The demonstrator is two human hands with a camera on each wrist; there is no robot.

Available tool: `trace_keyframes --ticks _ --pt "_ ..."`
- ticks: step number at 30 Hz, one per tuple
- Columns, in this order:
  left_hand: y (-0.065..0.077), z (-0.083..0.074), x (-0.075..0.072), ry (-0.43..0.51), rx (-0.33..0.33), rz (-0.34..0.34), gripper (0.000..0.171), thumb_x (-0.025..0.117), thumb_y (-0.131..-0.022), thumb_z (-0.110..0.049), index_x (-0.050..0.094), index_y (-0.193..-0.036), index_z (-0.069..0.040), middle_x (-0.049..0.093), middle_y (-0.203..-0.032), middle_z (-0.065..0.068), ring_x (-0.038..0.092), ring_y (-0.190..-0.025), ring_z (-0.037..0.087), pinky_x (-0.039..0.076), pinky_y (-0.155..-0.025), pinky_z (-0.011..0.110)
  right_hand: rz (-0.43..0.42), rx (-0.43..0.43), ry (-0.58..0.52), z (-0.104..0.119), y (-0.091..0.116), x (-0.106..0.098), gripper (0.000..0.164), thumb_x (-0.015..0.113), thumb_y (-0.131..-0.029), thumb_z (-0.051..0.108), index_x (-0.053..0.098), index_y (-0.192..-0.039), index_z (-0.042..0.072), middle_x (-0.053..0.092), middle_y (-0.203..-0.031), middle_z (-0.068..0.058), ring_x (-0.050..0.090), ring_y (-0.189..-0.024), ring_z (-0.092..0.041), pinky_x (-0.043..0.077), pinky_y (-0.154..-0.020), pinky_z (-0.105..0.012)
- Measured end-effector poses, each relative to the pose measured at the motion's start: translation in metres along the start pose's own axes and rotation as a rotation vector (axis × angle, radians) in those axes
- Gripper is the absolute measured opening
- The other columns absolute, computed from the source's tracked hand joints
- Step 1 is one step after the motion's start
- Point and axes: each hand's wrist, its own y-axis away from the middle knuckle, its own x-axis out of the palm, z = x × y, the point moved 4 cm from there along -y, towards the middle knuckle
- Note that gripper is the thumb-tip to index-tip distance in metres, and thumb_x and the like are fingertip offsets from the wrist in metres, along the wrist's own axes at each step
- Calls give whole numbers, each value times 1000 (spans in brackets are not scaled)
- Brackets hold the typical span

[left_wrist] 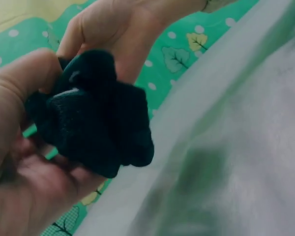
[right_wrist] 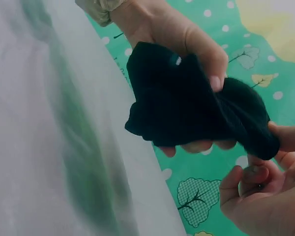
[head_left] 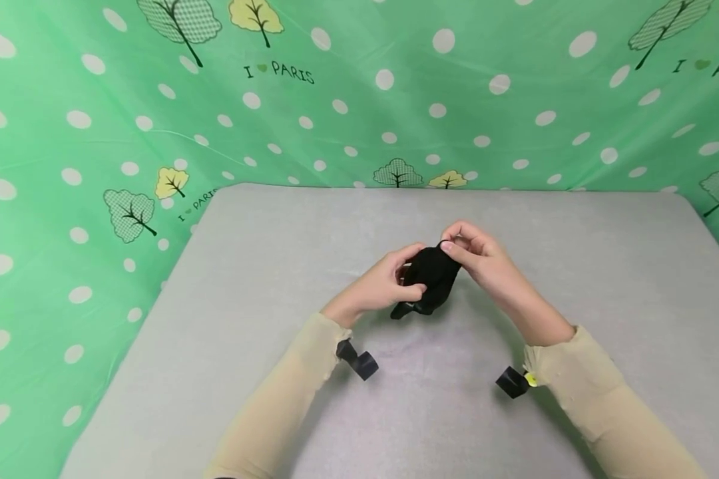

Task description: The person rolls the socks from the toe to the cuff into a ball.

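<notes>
A black knitted cloth bundle [head_left: 434, 271], which looks like a folded sock, is held above the grey table between both hands. My left hand [head_left: 389, 279] grips its side, with the thumb across the near face and the fingers behind. At the far upper end, my right hand [head_left: 482, 259] pinches the edge between thumb and forefinger. The right wrist view shows the black sock [right_wrist: 182, 98] with a small white mark near one fold and a narrow end at the right fingertips. Loose folds hang out of the left hand in the left wrist view.
The grey table [head_left: 245, 266] extends around the hands. Green dotted fabric [head_left: 347, 86] with printed trees hangs behind it and at the sides. A dark camera mount [head_left: 359, 362] sticks out from the left sleeve, and another dark mount [head_left: 511, 382] from the right sleeve.
</notes>
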Motion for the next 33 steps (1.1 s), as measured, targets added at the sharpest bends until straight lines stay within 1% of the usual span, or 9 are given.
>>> trace_keyframes --ticks 2,6,13,17,22,25,29,31,33 --pt "3 -1 0 31 31 23 48 56 -83 3 51 -132 1 57 -112 18 57 -90 14 51 -76 22 27 -6 -16 1 1 1 11 51 -103 11 57 -96 18 56 -77 10 53 -75 -7 45 -74 -22" --pt "10 -6 0 71 70 21 48 57 -83 6 51 -130 5 57 -113 21 57 -90 14 52 -74 22 74 -41 -83 3 3 3 14 50 -103 7 58 -96 17 55 -78 9 53 -76 -7 46 -77 -22" --pt "14 -22 2 42 128 -54 42 64 -83 8 59 -124 6 51 -125 17 59 -101 15 55 -79 23 102 -103 -180 3 5 1 19 51 -102 2 61 -95 16 55 -79 8 52 -76 -6 47 -75 -20" --pt "15 -30 3 -39 164 -131 36 70 -83 5 65 -119 0 59 -119 13 60 -107 15 57 -87 26 101 -99 -246 0 7 0 20 52 -101 3 63 -91 15 58 -81 7 55 -76 -6 48 -74 -20" --pt "17 -39 4 -144 237 -217 43 72 -81 7 60 -120 -6 64 -118 11 61 -112 17 55 -95 28 154 -61 -324 -2 8 -1 21 53 -101 4 66 -88 13 63 -86 6 59 -80 -7 50 -78 -21" --pt "20 -44 5 -231 328 -232 44 71 -81 9 60 -121 -4 66 -116 12 63 -111 19 54 -97 27 202 -22 -336 -2 9 -2 20 53 -102 5 66 -88 13 64 -88 5 60 -85 -9 50 -82 -22" --pt "22 -50 7 -414 468 -229 42 70 -82 8 66 -121 -5 67 -110 9 62 -106 18 52 -97 26 276 21 -323 0 10 -2 20 53 -103 9 67 -90 14 64 -91 5 60 -89 -10 50 -86 -24" --pt "24 -51 8 -491 514 -237 41 71 -81 7 69 -120 -7 67 -108 7 60 -105 18 51 -96 27 307 37 -313 0 9 -1 21 52 -103 10 68 -91 15 65 -92 5 60 -89 -10 51 -86 -24" --pt "24 -51 9 -531 534 -244 40 72 -81 7 70 -118 -8 67 -109 7 58 -106 18 49 -96 28 317 54 -310 1 9 -1 21 53 -103 11 69 -91 16 66 -93 6 60 -89 -9 51 -84 -24"
